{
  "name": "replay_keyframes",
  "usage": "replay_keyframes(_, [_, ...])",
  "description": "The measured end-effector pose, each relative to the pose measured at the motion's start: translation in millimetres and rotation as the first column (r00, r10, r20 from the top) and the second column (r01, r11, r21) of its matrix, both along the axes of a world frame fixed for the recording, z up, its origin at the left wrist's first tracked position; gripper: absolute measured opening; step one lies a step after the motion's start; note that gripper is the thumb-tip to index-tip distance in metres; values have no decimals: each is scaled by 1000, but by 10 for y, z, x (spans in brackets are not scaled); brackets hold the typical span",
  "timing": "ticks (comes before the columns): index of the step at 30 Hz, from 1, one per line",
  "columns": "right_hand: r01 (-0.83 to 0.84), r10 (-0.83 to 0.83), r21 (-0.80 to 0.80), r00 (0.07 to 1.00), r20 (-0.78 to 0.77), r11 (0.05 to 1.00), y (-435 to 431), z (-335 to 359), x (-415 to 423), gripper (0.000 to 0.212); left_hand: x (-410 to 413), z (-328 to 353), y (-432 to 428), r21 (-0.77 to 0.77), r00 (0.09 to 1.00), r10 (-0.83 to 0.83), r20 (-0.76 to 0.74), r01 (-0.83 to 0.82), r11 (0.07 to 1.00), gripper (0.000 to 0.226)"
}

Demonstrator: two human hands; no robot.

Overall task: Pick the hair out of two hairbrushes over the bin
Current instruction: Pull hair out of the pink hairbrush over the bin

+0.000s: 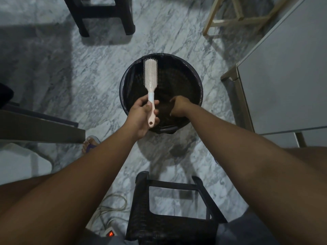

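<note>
- Pink hairbrush (150,75): over the bin's (196,77) left half, bristles upward.
- Left hand (141,115): gripping its handle.
- Right hand (179,106): over the bin's near side, fingers curled down; hold indiscernible.

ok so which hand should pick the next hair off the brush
Right. The left hand grips the pink hairbrush by its handle over the black bin; the right hand hangs beside it above the bin, not on the hairbrush, so it can likely reach the bristles.
</note>
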State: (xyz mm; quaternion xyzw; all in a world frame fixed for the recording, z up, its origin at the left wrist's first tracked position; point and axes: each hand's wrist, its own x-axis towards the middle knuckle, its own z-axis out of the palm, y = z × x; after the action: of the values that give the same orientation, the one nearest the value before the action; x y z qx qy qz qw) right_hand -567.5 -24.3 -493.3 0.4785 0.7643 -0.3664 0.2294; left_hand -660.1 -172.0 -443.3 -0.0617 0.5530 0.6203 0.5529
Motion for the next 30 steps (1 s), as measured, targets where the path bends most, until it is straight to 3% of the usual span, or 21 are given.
replay_keyframes(1, [20, -20, 5, 999, -33, 1000, -27, -11, -6, 52, 1, 4, -6, 2, 1000, -2, 5, 2, 1000, 32])
replay_keyframes(3, [270, -269, -35, 920, -286, 962, -43, 34, -70, 44, 17, 0, -15, 3, 1000, -11, 11, 11, 1000, 32])
replay_keyframes(5, [549, -633, -317, 629, -452, 773, -7, 152, -189, 34, 34, -10, -28, 4, 999, -34, 16, 34, 999, 33])
replay_keyframes(6, [584, -765, -493, 477, -434, 644, 29, 232, -252, 33, 46, -18, -36, 7, 999, -50, 21, 50, 999, 33])
replay_keyframes(8, [519, -878, -710, 328, -348, 475, 134, 389, -338, 41, 68, -25, -51, 12, 996, -86, 30, 86, 996, 33])
replay_keyframes(10, [432, -891, -794, 347, -292, 428, 185, 502, -379, 42, 85, -18, -50, 9, 994, -110, 25, 110, 994, 33])
replay_keyframes(13, [429, -835, -746, 457, -307, 509, 165, 506, -377, 33, 84, -16, -36, 6, 996, -87, 20, 87, 996, 34])
replay_keyframes(17, [433, -812, -710, 465, -352, 556, 130, 417, -291, 22, 50, -49, -35, -26, 998, -57, -14, 56, 998, 32])
replay_keyframes(20, [574, -783, -536, 501, -368, 619, 131, 301, -275, 22, 38, -64, -49, -37, 999, -33, -19, 32, 999, 30])
replay_keyframes(22, [584, -626, -233, 686, -370, 778, 176, 203, -207, 25, 35, -67, -61, -39, 1000, -15, -10, 14, 999, 30])
replay_keyframes(24, [335, -319, 44, 923, -215, 941, 199, 153, -100, 27, 26, -67, -72, -37, 1000, -8, -6, 8, 999, 30])
replay_keyframes(25, [192, -180, 92, 976, -119, 977, 177, 146, -69, 29, 19, -68, -78, -38, 1000, -10, -6, 10, 999, 31])
replay_keyframes(27, [102, -85, 123, 988, -133, 987, 133, 154, -76, 37, 7, -74, -84, -39, 1000, -23, -13, 22, 999, 32])
replay_keyframes(28, [164, -133, 113, 961, -242, 980, 103, 203, -105, 38, 10, -80, -84, -42, 999, -35, -20, 34, 999, 32])
replay_keyframes(30, [355, -272, 70, 814, -512, 932, 62, 318, -201, 44, 32, -94, -83, -53, 997, -65, -44, 63, 997, 33])
